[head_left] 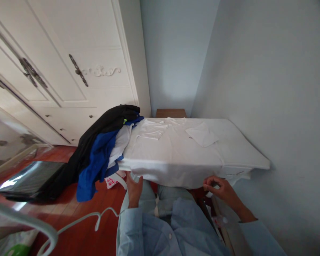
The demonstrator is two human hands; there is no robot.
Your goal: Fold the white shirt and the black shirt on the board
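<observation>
Head view is showing the white T-shirt (176, 153) lying spread on the table (256, 160) at frame centre, long axis running away from the person, while the right hand (221, 188) is pinching its near hem and the left hand (134, 190), fingers together, is touching that hem lower left.

Pile of clothes (101, 149) blocks the worktop's (250, 149) left end; the wall (269, 89) hems in the right — the middle, over the white shirt (176, 153), lies open.
</observation>
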